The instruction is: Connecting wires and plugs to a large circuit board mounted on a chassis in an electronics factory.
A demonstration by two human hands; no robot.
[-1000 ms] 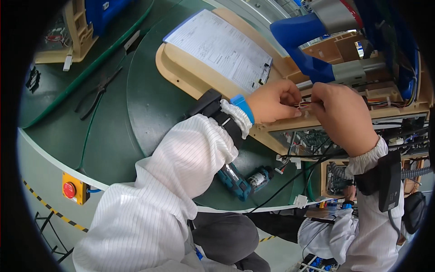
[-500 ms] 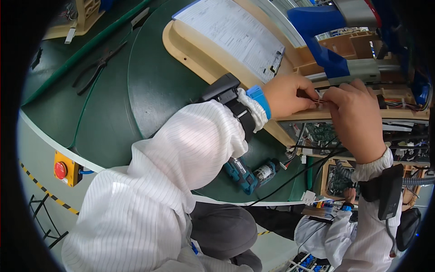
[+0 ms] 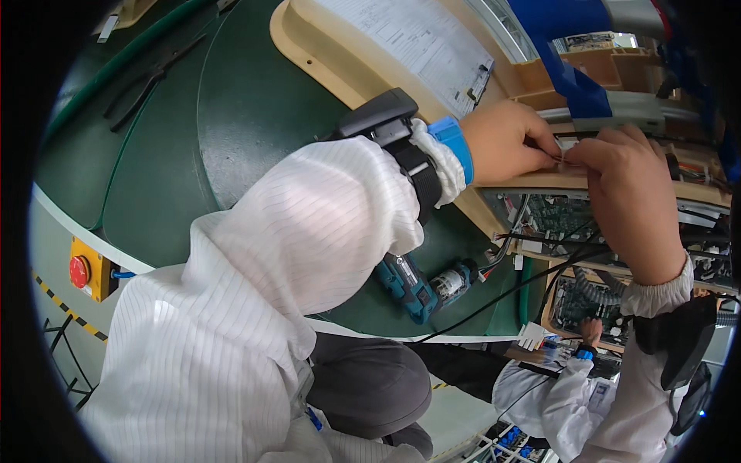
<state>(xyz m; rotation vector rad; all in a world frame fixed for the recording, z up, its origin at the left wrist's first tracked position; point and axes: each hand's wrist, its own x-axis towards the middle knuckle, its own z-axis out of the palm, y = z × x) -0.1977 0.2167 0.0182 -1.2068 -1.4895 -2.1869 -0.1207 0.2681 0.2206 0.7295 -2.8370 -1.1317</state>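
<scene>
Hands meet at the front edge of a tan fixture board [image 3: 370,65] on the green counter [image 3: 255,116]. The left hand [image 3: 505,143] and right hand [image 3: 629,197] both pinch, fingertips together, a small white tag or connector [image 3: 566,152] on a thin dark wire [image 3: 617,136] lying along that edge; what the piece is exactly is too small to tell. It appears not yet seated or released, so the fitting looks mid-way rather than finished. Below the board edge, green circuit boards [image 3: 556,216] and loose black cables [image 3: 540,255] hang exposed, suggesting more wiring remains. A blue powered screwdriver [image 3: 421,282] lies unused on the counter just under the left forearm. A clipboard with paperwork [image 3: 421,38] rests on the board, behind the left hand. Black pliers [image 3: 147,81] lie well left of the board, and a yellow box with a red stop button [image 3: 86,270] sits at the counter's near rim.
</scene>
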